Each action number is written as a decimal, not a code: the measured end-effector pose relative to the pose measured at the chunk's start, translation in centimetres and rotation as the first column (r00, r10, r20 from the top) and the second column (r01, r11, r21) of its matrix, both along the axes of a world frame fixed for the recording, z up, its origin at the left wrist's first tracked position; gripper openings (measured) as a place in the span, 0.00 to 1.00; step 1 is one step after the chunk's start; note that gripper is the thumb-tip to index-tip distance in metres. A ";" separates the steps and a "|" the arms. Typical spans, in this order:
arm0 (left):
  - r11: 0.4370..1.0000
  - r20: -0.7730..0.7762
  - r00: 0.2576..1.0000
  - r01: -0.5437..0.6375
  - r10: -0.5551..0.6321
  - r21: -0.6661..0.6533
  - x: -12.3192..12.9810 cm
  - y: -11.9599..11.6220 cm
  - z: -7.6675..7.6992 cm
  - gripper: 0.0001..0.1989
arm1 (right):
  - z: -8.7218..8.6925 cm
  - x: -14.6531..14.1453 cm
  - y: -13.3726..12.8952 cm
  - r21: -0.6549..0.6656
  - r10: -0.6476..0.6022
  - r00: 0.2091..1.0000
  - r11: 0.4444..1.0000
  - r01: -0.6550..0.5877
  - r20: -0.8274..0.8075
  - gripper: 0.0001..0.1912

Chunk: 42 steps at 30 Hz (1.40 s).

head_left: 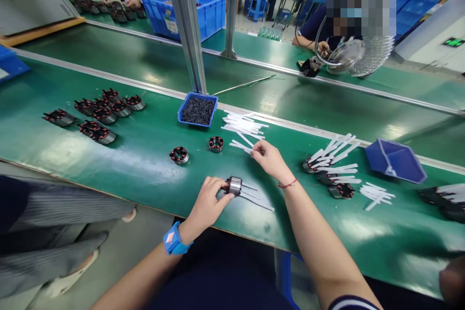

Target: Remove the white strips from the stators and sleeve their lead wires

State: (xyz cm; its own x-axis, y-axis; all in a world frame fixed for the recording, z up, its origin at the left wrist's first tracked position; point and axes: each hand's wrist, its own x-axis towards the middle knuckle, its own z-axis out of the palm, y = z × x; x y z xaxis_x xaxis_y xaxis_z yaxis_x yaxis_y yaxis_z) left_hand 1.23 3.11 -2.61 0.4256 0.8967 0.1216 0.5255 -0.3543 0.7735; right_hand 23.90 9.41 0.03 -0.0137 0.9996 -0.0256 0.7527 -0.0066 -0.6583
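Note:
My left hand (209,199) grips a round metal motor core (235,186) near the table's front edge, its thin dark leads pointing right. Farther forward, my right hand (267,157) pinches the end of a white strip (240,146), beside a loose pile of white strips (242,123). Two more cores lie on the green table, one (216,144) left of the strips and one (179,155) farther left. Behind them stands a blue tray (179,115) of small black pieces.
Several cores (103,112) sit at the left. At the right are cores with white strips (339,191), loose strips (377,194) and a dark blue bin (395,161). A metal post (192,53) rises behind the tray. People work across the table.

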 end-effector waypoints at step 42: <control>0.980 0.095 0.979 0.186 -0.179 -0.066 -1.2 0.6 0.0 0.08 | -1.3 -5.4 -10.6 -0.310 -0.157 0.708 0.946 -0.092 -0.689 0.12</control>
